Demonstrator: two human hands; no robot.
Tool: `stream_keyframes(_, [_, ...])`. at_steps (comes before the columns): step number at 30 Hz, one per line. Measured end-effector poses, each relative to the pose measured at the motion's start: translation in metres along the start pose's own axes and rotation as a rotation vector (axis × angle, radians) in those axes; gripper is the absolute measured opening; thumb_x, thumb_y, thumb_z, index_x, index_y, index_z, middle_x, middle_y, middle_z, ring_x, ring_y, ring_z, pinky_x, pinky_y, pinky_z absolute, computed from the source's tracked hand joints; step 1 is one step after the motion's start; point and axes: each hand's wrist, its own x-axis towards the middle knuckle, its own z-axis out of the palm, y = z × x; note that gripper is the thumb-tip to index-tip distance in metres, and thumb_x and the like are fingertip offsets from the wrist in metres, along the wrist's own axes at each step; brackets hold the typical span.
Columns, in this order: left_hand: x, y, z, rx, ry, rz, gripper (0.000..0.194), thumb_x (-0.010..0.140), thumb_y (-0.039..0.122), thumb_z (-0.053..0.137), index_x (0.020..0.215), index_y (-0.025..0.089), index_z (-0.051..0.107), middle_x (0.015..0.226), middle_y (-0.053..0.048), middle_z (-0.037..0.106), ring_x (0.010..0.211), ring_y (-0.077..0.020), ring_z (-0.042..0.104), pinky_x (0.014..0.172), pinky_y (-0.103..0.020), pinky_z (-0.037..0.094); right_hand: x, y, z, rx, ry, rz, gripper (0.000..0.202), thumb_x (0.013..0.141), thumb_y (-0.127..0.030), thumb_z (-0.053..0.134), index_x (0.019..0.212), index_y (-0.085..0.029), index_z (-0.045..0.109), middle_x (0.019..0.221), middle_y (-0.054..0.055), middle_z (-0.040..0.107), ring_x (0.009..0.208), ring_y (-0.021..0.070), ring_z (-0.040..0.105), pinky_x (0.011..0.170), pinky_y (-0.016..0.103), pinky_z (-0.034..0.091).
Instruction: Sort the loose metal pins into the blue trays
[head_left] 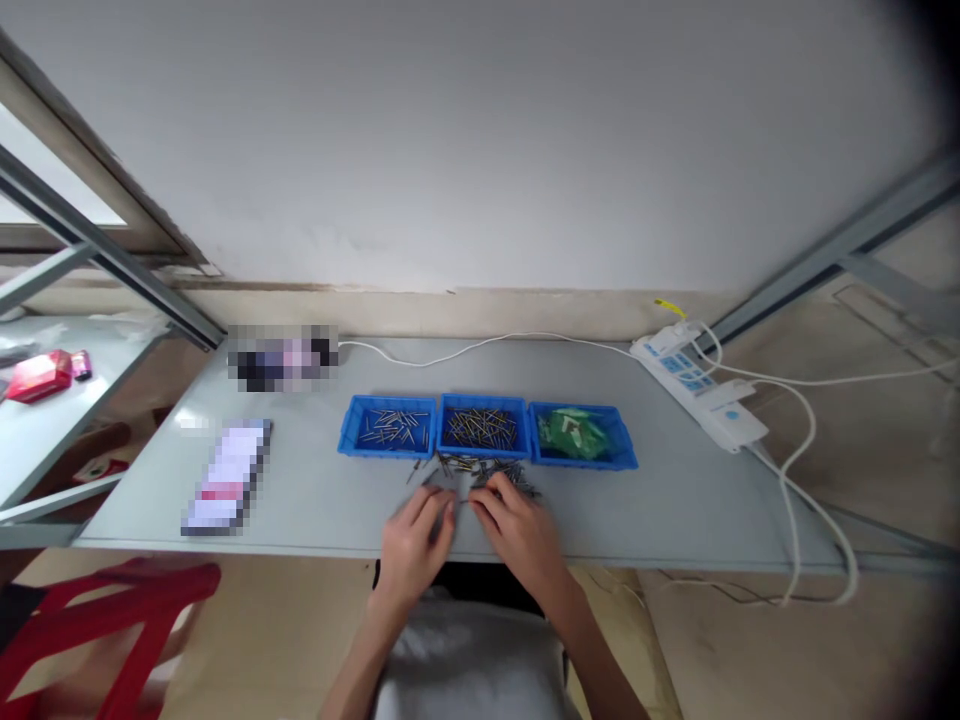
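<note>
Three blue trays stand in a row on the grey table. The left tray (pixel 347 437) holds scattered silver pins, the middle tray (pixel 484 401) is fuller with darker, brassy pins, and the right tray (pixel 626 445) has a green bag (pixel 574 432) in it. A loose pile of pins (pixel 504 472) lies in front of the middle tray. My left hand (pixel 418 535) is closed near the table's front edge, its fingertips pressed together on something too small to make out. My right hand (pixel 519 528) is closed at the pile's near side, pinching a small thin pin.
A white power strip (pixel 701 388) with cables lies at the right. At the left are a pixelated phone-like object (pixel 227 475) and another blurred item (pixel 283 360). A red stool (pixel 127 620) stands at the lower left; metal frames (pixel 832 260) flank the table (pixel 315 510).
</note>
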Motion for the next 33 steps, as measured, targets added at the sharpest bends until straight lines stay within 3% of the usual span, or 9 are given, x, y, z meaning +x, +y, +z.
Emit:
stream_keyframes(6, [0.013,0.003,-0.003,-0.016,-0.164,0.048,0.021,0.107,0.020,0.061,0.123,0.024,0.074,0.105,-0.009,0.080,0.087,-0.0232,0.079,0.077,-0.032,0.065,0.008,-0.001,-0.008,0.127,0.076,0.005,0.019,0.113,-0.026,0.054,0.108,-0.025,0.072,0.111,0.009,0.072,0.091,0.0201,0.075,0.082,0.032,0.060])
stream_keyframes(10, [0.015,0.001,-0.006,-0.091,-0.184,0.043,0.022,0.109,0.017,0.055,0.120,0.023,0.074,0.107,-0.009,0.081,0.091,-0.0232,0.080,0.082,-0.033,0.063,0.007,-0.007,-0.009,0.240,0.079,-0.007,0.014,0.111,-0.021,0.057,0.108,-0.026,0.070,0.097,0.005,0.075,0.090,0.0206,0.074,0.083,0.033,0.060])
stream_keyframes(13, [0.016,0.002,-0.003,-0.170,-0.202,-0.003,0.019,0.108,0.016,0.057,0.109,0.023,0.075,0.104,-0.009,0.079,0.088,-0.0227,0.078,0.080,-0.032,0.062,0.006,-0.015,-0.007,0.355,0.165,0.047,0.012,0.108,-0.018,0.060,0.109,-0.025,0.070,0.094,0.004,0.073,0.076,0.0169,0.069,0.072,0.030,0.058])
stream_keyframes(16, [0.018,0.005,0.004,-0.234,-0.198,-0.050,0.017,0.104,0.015,0.060,0.098,0.022,0.074,0.093,-0.006,0.076,0.078,-0.0210,0.074,0.072,-0.030,0.060,0.008,-0.022,-0.003,0.538,0.239,0.138,0.009,0.104,-0.020,0.066,0.107,-0.024,0.072,0.085,0.000,0.066,0.065,0.0139,0.061,0.063,0.027,0.055])
stream_keyframes(19, [0.021,0.007,0.009,-0.260,-0.174,-0.077,0.016,0.102,0.014,0.061,0.097,0.022,0.073,0.091,-0.006,0.075,0.079,-0.0214,0.073,0.072,-0.031,0.059,0.009,-0.025,0.003,0.637,0.283,0.206,0.010,0.102,-0.021,0.067,0.106,-0.024,0.075,0.087,0.001,0.066,0.068,0.0140,0.064,0.062,0.026,0.056])
stream_keyframes(26, [0.020,0.001,0.013,-0.300,-0.138,-0.118,0.017,0.101,0.014,0.061,0.096,0.021,0.076,0.094,-0.007,0.077,0.083,-0.0216,0.073,0.075,-0.031,0.058,0.008,-0.024,0.010,0.638,0.325,0.231,0.015,0.100,-0.019,0.069,0.110,-0.024,0.079,0.093,0.002,0.068,0.070,0.0131,0.065,0.062,0.025,0.056])
stream_keyframes(33, [0.023,-0.004,0.010,-0.312,-0.127,-0.175,0.014,0.101,0.021,0.066,0.097,0.020,0.079,0.086,-0.005,0.075,0.068,-0.0177,0.065,0.062,-0.027,0.050,0.009,-0.022,0.011,0.645,0.307,0.227,0.013,0.098,-0.019,0.072,0.107,-0.025,0.079,0.090,0.001,0.068,0.065,0.0119,0.060,0.059,0.025,0.053])
